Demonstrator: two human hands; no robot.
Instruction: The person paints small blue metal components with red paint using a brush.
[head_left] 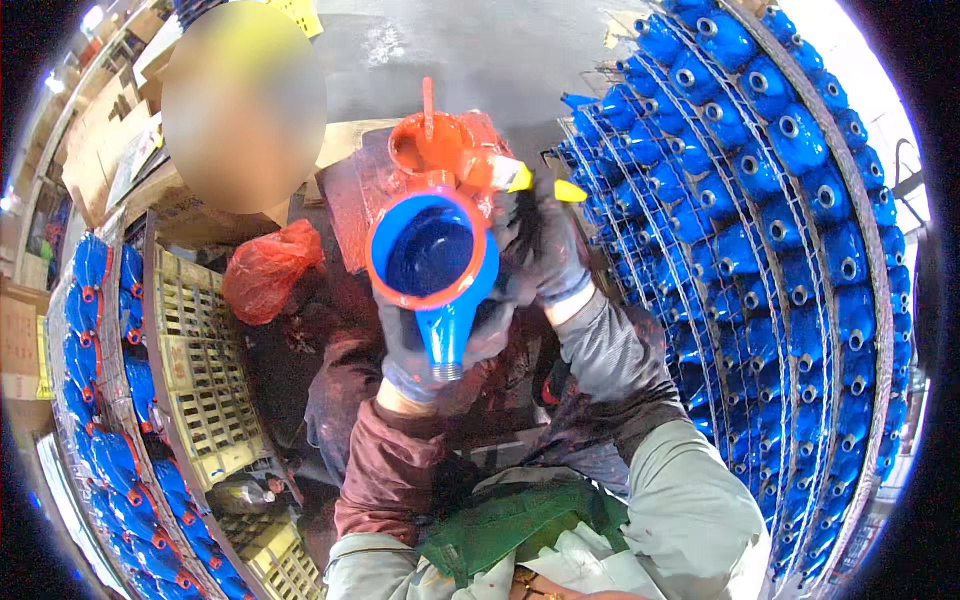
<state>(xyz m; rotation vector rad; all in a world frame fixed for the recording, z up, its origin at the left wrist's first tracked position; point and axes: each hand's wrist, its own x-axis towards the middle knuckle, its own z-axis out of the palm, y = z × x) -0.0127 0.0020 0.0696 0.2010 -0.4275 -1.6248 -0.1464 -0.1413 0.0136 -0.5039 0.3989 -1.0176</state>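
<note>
Left gloved hand (415, 345) grips blue funnel-shaped plastic casting with orange-painted rim (432, 262). Right gloved hand (545, 250) clasps yellow-handled brush (530, 180) just beside orange paint pot (430, 145). Racks of blue castings (780, 230) at right.

There is one view only, from a wide fisheye camera worn on the person's head, looking steeply down over their own chest and forearms. It sits very near the gloved hands, which fill the middle. Straight lines bow toward the dark round rim, so the wire racks of blue parts (790, 230) at right curve, and the yellow crates (205, 370) at left.
</note>
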